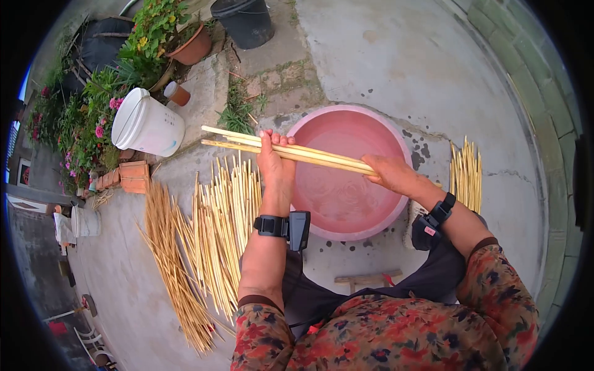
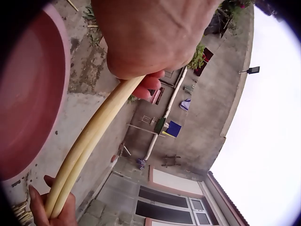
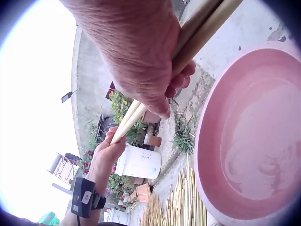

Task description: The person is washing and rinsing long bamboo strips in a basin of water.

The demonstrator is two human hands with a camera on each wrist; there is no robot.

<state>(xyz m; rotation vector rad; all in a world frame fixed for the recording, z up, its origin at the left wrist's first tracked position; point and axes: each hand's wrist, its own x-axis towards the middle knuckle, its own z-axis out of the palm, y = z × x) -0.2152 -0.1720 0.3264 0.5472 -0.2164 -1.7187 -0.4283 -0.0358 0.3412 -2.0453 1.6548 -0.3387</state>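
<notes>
Both hands hold a few long pale stalks (image 1: 328, 159) out over a pink basin (image 1: 352, 109) with water in it. My left hand (image 1: 276, 159) grips them toward their left end, fingers curled round from beneath and thumb on top. At the right end, my right hand (image 1: 393, 175) closes its fingers round the stalks. In the left wrist view, two stalks (image 2: 87, 141) run from the near hand (image 2: 150, 35) to the far hand (image 2: 66, 214). The right wrist view shows stalk ends (image 3: 202, 37) passing out beyond the near hand (image 3: 136, 56).
Pale stalks (image 1: 226, 216) and thinner brown ones (image 1: 170, 260) lie left of the basin; another bundle (image 1: 466, 176) lies right. A white bucket (image 1: 148, 127), bricks (image 1: 134, 177), flower pot (image 1: 190, 46) and black bucket (image 1: 244, 23) stand beyond. A small wooden stool (image 1: 365, 278) is near the legs.
</notes>
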